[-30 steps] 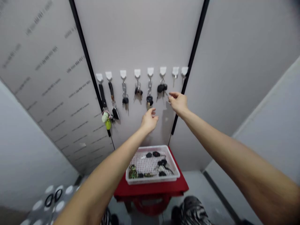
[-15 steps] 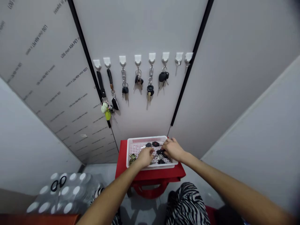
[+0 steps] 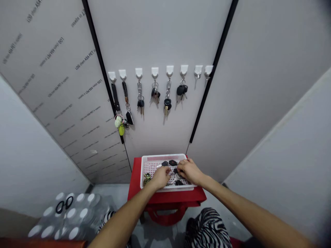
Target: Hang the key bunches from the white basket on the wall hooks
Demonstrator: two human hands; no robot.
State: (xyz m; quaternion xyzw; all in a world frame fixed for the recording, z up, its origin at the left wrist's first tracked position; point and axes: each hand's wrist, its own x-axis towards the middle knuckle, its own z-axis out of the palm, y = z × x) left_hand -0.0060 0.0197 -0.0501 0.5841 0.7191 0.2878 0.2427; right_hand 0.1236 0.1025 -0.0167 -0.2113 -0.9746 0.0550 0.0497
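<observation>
A white plastic basket point(image 3: 155, 158) with a pattern of holes holds several keys. My left hand point(image 3: 160, 177) reaches over its front rim, with the fingers curled into a pinch; what they hold, if anything, is too small to make out. At the basket's right side, my right hand point(image 3: 190, 170) has its fingers closed at a black-headed key point(image 3: 176, 171). Metal key parts point(image 3: 177, 176) show between the hands. A black key fob point(image 3: 172, 162) and a dark key point(image 3: 164, 163) lie at the back. A brass-coloured trinket point(image 3: 147, 178) rests at the left.
White hooks point(image 3: 154, 71) line the wall; several carry key bunches point(image 3: 167, 104), the two rightmost none. The basket stands on a red surface point(image 3: 134, 175) with a red handle loop point(image 3: 167, 218). Packed bottles point(image 3: 71, 213) with black-handled scissors point(image 3: 64, 204) stand at lower left.
The view has tilted slightly, so the hooks and basket appear lower. Both hands stay in the basket, with small finger movements around the keys.
</observation>
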